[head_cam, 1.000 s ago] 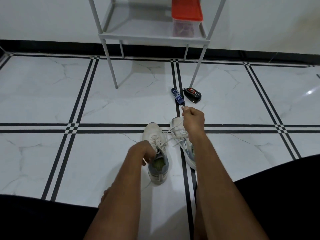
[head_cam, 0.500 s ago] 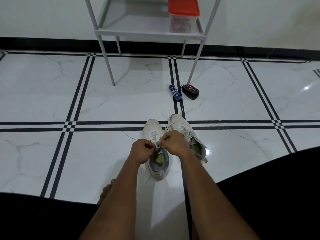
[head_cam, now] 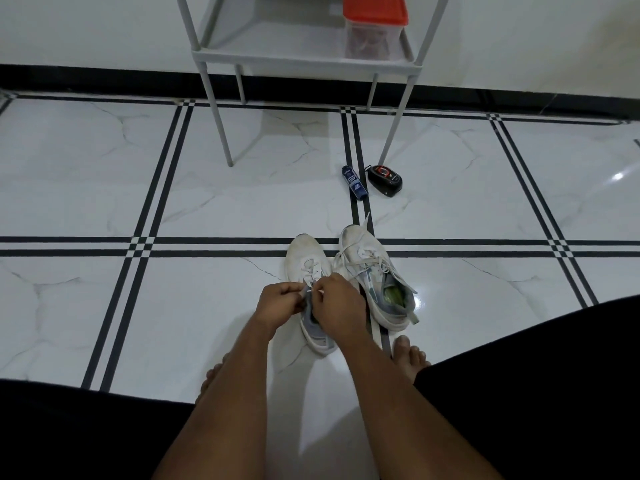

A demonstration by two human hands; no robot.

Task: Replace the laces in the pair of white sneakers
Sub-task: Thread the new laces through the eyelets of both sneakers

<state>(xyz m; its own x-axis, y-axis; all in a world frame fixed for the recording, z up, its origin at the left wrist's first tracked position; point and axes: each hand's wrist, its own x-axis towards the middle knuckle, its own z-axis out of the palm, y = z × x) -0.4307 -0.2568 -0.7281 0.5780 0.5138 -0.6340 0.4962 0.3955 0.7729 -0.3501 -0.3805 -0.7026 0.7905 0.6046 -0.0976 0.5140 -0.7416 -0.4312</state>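
Nearest the camera, two bare forearms were seen reaching forward between dark-clothed legs, with bare toes showing on the floor beside each arm. Just beyond, the left hand and the right hand were brought close together over the left sneaker, their fingers curled. A white lace was pinched in each hand at the upper eyelets; how far the lace had been threaded could not be told, since the hands covered the tongue. The grey heel of that sneaker was seen below the right wrist.

Just beside it, to the right, the right sneaker was stood upright on the floor, toe pointing away, its loosened lace trailing past the toe across a black tile stripe. A green insole was visible inside its opening.

Farther off, a small blue tube was laid on the tiles, and a black oval case with a red mark was set just beside it. Behind these, a grey metal rack was stood against the white wall, and a clear container with a red lid was kept on its lower shelf.
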